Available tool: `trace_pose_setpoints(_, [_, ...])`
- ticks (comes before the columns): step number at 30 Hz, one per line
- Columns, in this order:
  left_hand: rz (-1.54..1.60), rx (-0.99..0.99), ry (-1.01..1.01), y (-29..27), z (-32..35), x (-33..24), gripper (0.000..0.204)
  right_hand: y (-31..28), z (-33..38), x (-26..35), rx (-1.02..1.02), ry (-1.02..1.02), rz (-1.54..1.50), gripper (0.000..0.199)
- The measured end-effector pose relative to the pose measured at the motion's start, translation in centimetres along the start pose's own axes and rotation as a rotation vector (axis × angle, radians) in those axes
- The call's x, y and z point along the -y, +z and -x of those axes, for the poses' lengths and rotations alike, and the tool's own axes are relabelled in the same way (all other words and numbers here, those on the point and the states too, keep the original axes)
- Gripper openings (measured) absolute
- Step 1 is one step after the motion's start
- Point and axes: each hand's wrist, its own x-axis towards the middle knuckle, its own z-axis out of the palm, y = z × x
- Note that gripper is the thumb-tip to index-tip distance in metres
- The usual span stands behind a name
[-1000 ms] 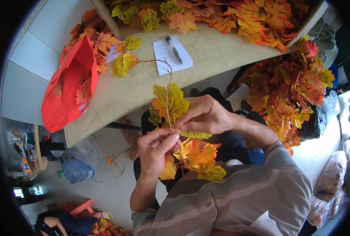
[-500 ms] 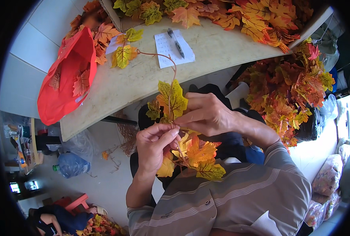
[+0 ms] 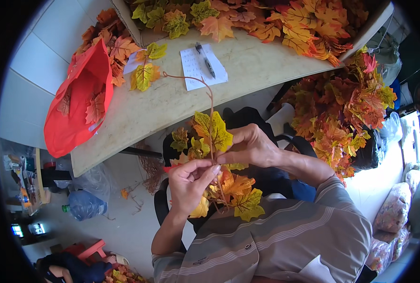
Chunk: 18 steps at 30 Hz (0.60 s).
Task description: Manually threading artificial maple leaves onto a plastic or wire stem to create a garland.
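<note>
Since the earlier frame both hands have shifted slightly rightward and the yellow-green leaf now stands taller between them, while the brown wire stem arches higher toward the desk. The left hand [image 3: 189, 181] has its grip closed, thumb and forefinger pinched on the brown wire stem [image 3: 211, 108] just below the yellow-green leaf [image 3: 213, 131]. The right hand [image 3: 251, 146] has its grip closed too, fingertips pressed on the same stem right beside the left fingers, at the base of that leaf. The stem runs up from the hands and curls over the edge of the desk [image 3: 172, 101], ending near a white sheet of paper [image 3: 198, 63] with a pen [image 3: 205, 60] lying on it. Below the hands hangs a cluster of orange and yellow leaves [image 3: 236, 195], close to the person's striped shirt. A red bag [image 3: 77, 106] lies on the left end of the desk, and a heap of autumn leaves [image 3: 351, 108] sits to the right, beside the desk.
</note>
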Motion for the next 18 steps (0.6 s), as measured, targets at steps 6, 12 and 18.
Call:
trace_pose_setpoints(6, [0.029,0.015,0.006,0.2,-0.1,0.1,0.007,-0.2,1.5,0.8,-0.017,0.028,0.06,0.012])
trace_pose_setpoints(12, [0.092,0.03,0.011,0.7,0.0,-0.5,0.006,0.3,2.3,0.3,0.035,0.069,-0.052,0.012])
trace_pose_setpoints(18, [0.094,0.045,0.038,0.3,0.0,-0.5,0.006,0.5,1.9,-0.3,-0.061,0.07,-0.124,0.008])
